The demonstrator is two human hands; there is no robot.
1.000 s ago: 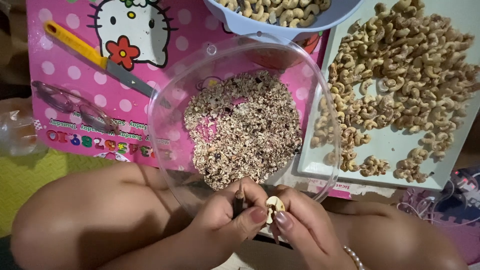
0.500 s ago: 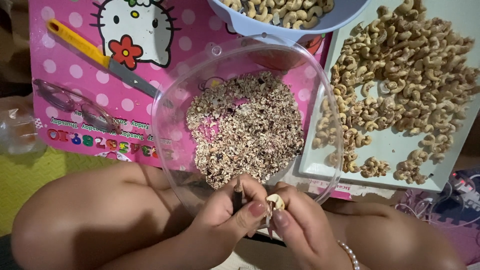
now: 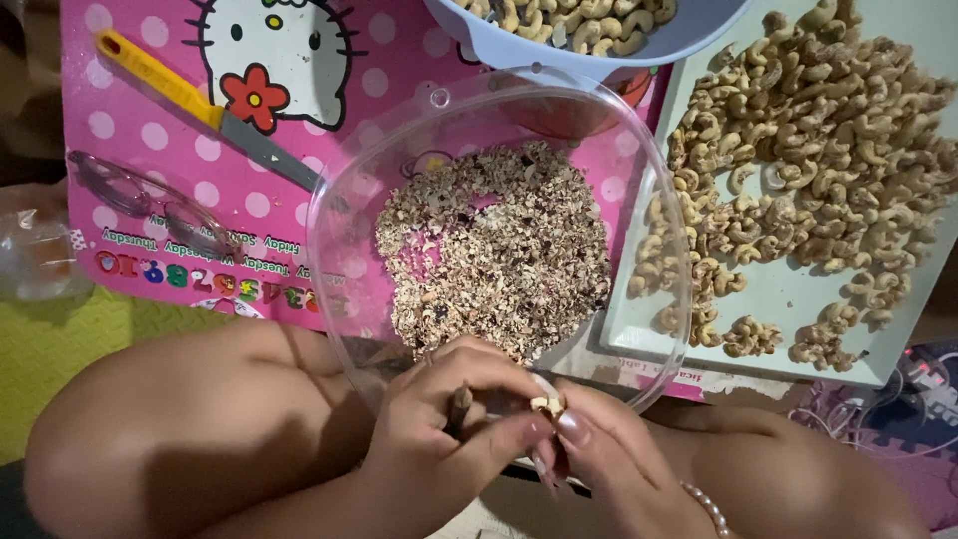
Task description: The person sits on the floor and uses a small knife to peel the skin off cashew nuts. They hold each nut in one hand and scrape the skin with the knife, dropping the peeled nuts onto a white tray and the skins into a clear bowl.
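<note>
The left hand (image 3: 439, 419) and the right hand (image 3: 609, 454) meet at the near rim of the clear plastic bowl (image 3: 339, 250), which serves as the reference point for every position below. Both hands pinch one pale cashew nut (image 3: 546, 406) between thumb and fingertips; the nut sits at the point where the two hands touch, just over the bowl's near edge. The left hand also holds a small dark tool (image 3: 460, 404) between its curled fingers (its tip is hidden, so the exact kind cannot be told). The right hand's fingers are drawn narrow around the nut, with long pale nails showing, and a bead bracelet (image 3: 707, 507) sits on that wrist. Inside the bowl lies a layer of brown-and-white cashew skins (image 3: 494, 250), heaped toward the middle and the right side. To the right of the bowl, touching its rim, stands a pale rectangular tray (image 3: 798, 309) carrying a spread of peeled cashews (image 3: 818, 130). Beyond the bowl's far rim sits a blue bowl (image 3: 689, 35) filled with more cashews. Under the bowl lies a pink polka-dot board (image 3: 130, 130); to the left of the bowl, a yellow-handled knife (image 3: 210, 110) and a pair of glasses (image 3: 150, 200) rest on that board.
</note>
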